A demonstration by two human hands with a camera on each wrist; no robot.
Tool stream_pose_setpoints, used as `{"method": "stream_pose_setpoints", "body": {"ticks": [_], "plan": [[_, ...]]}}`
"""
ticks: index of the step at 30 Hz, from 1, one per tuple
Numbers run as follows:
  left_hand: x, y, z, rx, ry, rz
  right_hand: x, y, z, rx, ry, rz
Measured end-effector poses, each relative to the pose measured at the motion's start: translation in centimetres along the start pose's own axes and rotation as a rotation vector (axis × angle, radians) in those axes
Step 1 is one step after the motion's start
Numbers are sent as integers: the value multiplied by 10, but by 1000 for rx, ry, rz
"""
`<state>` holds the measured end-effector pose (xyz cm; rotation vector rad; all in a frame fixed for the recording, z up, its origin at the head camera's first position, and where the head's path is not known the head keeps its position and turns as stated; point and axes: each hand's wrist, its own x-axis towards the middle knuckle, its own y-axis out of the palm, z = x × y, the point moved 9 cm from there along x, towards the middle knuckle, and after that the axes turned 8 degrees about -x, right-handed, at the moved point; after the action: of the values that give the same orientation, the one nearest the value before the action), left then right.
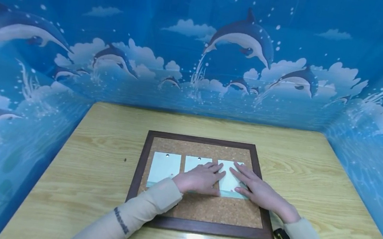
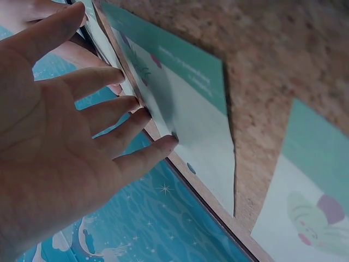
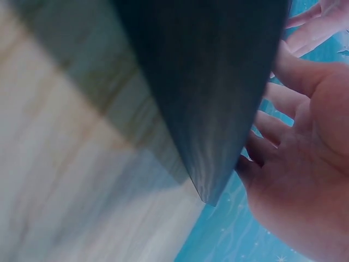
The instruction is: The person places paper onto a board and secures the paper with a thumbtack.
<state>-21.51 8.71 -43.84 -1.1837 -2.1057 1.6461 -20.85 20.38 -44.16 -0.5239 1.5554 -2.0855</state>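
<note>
A framed corkboard [image 1: 215,211] lies on the table with three pale paper cards in a row, each with a green band along its lower edge. My left hand [image 1: 202,178] reaches over the middle card [image 1: 194,162], partly covering it, its fingertips at the left edge of the right card [image 1: 228,181]. In the left wrist view, that hand [image 2: 71,114] has its fingers extended and spread. My right hand [image 1: 260,189] rests with straight fingers on the right card's right side. The left card [image 1: 164,168] is untouched; a dark round spot shows at its top, as on the middle card.
The dark wooden frame [image 1: 206,228] borders the cork, with the light wood table [image 1: 108,145] around it. A small dark speck [image 1: 125,160] sits left of the board. A black object [image 1: 281,235] is at the right wrist. Blue dolphin-print curtains [image 1: 200,56] enclose the table's back and sides.
</note>
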Motion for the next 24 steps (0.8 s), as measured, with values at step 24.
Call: {"method": "stream_pose_setpoints", "body": {"ticks": [24], "plan": [[0,0,0,17,7,-15,1,0,8,51,-64,59]]}}
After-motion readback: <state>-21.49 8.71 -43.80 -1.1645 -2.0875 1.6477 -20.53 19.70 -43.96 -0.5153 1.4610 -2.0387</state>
